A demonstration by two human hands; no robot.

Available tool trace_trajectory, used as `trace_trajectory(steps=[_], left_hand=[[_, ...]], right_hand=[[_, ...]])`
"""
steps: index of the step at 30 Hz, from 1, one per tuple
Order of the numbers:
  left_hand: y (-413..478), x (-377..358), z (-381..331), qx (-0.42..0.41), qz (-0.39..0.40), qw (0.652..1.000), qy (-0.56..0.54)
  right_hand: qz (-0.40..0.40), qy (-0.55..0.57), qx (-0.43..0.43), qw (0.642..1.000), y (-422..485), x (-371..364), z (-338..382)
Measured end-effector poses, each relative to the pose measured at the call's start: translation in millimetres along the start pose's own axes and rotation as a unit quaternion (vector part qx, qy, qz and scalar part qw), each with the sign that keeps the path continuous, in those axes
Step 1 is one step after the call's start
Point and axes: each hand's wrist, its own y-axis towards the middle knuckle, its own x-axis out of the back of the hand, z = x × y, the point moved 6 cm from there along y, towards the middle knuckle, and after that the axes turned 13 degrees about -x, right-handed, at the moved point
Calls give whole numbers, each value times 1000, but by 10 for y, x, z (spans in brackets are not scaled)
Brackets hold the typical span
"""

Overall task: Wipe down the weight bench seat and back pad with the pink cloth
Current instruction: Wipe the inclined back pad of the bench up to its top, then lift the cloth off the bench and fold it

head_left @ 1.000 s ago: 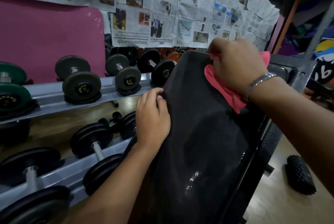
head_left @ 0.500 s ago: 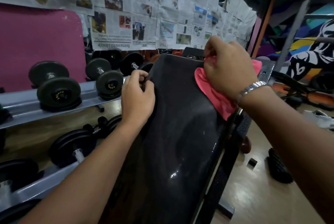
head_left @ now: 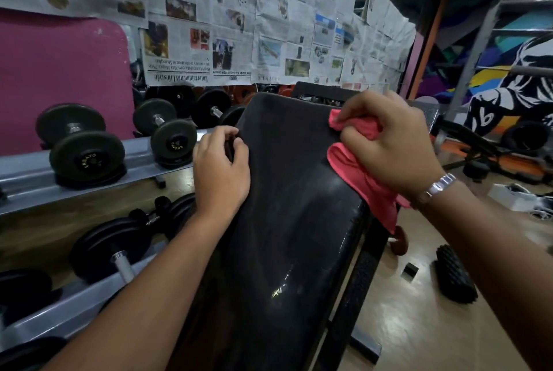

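Note:
The black back pad [head_left: 287, 221] of the weight bench slopes up and away from me, glossy with a wet sheen. My right hand [head_left: 389, 143] grips the bunched pink cloth [head_left: 359, 179] against the pad's upper right edge, and part of the cloth hangs down over the side. My left hand [head_left: 221, 170] clasps the pad's left edge near the top, fingers curled around it. The seat is out of view.
A grey two-tier rack [head_left: 89, 173] of dumbbells [head_left: 86, 155] runs along the left, close to the bench. Newspaper covers the wall behind. On the floor to the right lie a black ridged roller [head_left: 454, 278] and a small black block [head_left: 410, 270].
My right hand has slid the cloth slightly down and right along the pad's upper edge. The view has shifted right. My left hand keeps hold of the left edge.

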Motion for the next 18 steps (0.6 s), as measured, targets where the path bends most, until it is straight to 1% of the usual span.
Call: trace_trajectory(steps=[2,4,6,10,12,13,14,15,16,18], left_hand=[[-23,-8,-2,1,0,1000,-2],[-19,-2,3,2,0,1000,0],[3,28,-9,4,6,1000,6],[-4,133,-103,31,55,998,4],[-118,265,-227,33,61,997,-22],[-208,353,-317,33,64,996,-55],[-309,425,-397,47,74,990,-106],[-414,503,-465,77,92,978,-172],[-519,588,-518,116,115,956,-244],[-730,750,-588,186,163,897,-365]], right_hand=[[-12,14,-11,1000,-8,33,-38],[-32,-5,-30,999,0,12,-43],[-35,-22,-35,999,-102,-36,27],[34,-15,1,999,-503,-192,296],[57,36,9,998,-704,-250,461],[69,91,-16,993,-790,-270,530],[85,158,-57,982,-860,-292,576],[101,232,-105,962,-927,-320,625],[116,305,-152,933,-998,-358,678],[146,433,-235,858,-1140,-436,780]])
